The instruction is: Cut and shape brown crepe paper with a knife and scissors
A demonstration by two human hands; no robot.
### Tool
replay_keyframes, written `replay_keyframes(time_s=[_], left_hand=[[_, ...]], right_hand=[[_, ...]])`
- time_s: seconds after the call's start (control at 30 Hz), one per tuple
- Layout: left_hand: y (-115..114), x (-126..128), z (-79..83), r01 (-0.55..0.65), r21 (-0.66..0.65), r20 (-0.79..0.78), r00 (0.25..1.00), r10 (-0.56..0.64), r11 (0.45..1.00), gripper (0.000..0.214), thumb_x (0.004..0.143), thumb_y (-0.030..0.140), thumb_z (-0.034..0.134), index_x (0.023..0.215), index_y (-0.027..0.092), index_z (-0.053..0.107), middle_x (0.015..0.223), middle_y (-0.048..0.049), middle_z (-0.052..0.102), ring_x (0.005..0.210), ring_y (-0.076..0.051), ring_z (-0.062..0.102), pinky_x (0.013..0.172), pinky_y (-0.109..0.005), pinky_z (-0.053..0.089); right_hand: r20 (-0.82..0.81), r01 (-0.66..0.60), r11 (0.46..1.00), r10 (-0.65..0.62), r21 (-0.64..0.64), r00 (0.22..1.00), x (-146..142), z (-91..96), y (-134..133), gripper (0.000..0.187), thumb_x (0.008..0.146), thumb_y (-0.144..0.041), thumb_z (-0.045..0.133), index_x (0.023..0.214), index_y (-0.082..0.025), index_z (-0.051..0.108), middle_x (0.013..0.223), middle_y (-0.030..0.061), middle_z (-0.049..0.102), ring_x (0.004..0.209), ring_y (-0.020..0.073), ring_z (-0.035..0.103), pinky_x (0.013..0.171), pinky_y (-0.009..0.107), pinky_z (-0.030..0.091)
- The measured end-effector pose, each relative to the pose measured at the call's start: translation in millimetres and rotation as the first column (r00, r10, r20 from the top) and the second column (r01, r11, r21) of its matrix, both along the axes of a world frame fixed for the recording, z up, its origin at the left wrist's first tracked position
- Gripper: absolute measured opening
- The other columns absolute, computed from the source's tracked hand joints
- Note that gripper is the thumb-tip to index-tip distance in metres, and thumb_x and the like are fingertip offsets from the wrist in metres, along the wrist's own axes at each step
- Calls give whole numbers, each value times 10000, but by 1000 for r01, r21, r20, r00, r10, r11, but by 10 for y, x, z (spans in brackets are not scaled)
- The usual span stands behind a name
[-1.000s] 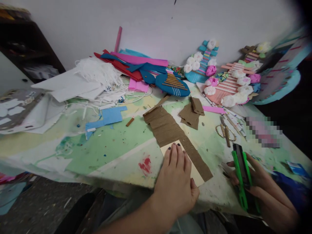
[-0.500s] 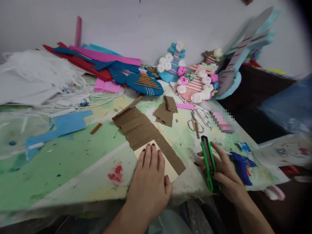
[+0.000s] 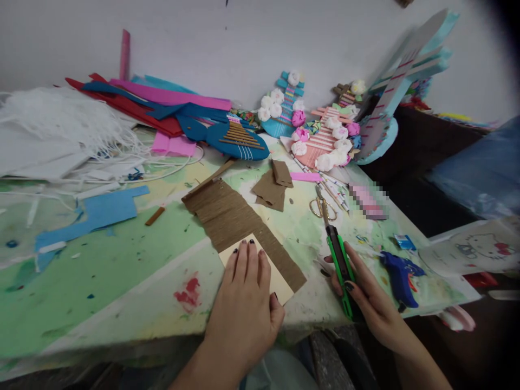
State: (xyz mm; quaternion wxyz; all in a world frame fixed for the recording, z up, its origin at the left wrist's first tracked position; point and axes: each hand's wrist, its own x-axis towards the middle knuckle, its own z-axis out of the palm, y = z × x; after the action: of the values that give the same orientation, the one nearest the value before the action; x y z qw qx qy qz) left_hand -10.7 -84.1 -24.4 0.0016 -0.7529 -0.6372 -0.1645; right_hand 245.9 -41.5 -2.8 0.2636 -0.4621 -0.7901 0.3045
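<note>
Flat on a cream card (image 3: 281,281) lies my left hand (image 3: 244,303), fingers stretched out and pressing it down. Beneath the card is a long strip of brown crepe paper (image 3: 231,208), partly covered by it. My right hand (image 3: 361,292) is wrapped round a green and black utility knife (image 3: 343,265), held above the table's front part and pointing away from me. Past the knife's tip, gold-handled scissors (image 3: 312,208) rest on the table. Whether any blade is out of the knife, I cannot tell.
Folded brown paper pieces (image 3: 270,189) lie behind the strip. A blue glue gun (image 3: 400,276) is at the right. Decorated guitar shapes (image 3: 239,143), white cord (image 3: 77,119) and coloured paper (image 3: 170,97) line the back. Blue paper (image 3: 108,208) lies at the left.
My right hand has shifted the utility knife slightly left, bringing its tip near the scissors. My left hand stays on the card. The view has shifted a little.
</note>
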Motion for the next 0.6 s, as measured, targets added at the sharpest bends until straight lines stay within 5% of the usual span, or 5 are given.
replay_keyframes(time_s=[0.17,0.27,0.37,0.47,0.6], left_hand=[[-7,-4,-1,-16,9,-5,1000,16,1000,656,817,409,456,1336,10,493,1462,-242,387,1393,-367,290,1145,-477,271],[-20,1,-11,-11,19,-15,1000,12,1000,663,823,410,439,1349,7,471,1471,-234,377,1401,-363,270,1147,-477,263],[-26,11,-21,-6,6,-15,1000,6,1000,673,831,401,421,1360,-14,447,1475,-260,350,1403,-380,249,1148,-488,249],[-28,19,-25,-5,-12,-9,1000,5,1000,693,838,400,414,1380,-31,407,1485,-275,317,1411,-388,217,1157,-497,222],[-39,18,-7,-10,-8,1,1000,10,1000,717,844,416,425,1404,-27,360,1504,-266,288,1424,-383,177,1172,-477,196]], right_hand=[[-195,58,982,-93,-177,976,-26,9,19,598,938,-376,431,1491,-336,208,1321,122,536,901,210,646,832,408,521],[-312,154,974,-199,-163,929,-175,130,120,557,851,-366,600,1373,-307,416,979,58,622,703,164,606,603,278,509],[-255,179,971,-214,-156,943,-509,342,330,352,824,-343,648,1152,-244,566,702,-22,520,519,107,476,466,223,405],[-90,-77,997,75,-19,993,-1005,500,635,187,812,-326,643,931,-199,574,708,-10,547,566,122,514,528,242,416],[219,-382,914,348,138,911,-1725,446,1038,144,785,-257,629,838,-185,517,706,-23,534,642,128,488,595,244,354]])
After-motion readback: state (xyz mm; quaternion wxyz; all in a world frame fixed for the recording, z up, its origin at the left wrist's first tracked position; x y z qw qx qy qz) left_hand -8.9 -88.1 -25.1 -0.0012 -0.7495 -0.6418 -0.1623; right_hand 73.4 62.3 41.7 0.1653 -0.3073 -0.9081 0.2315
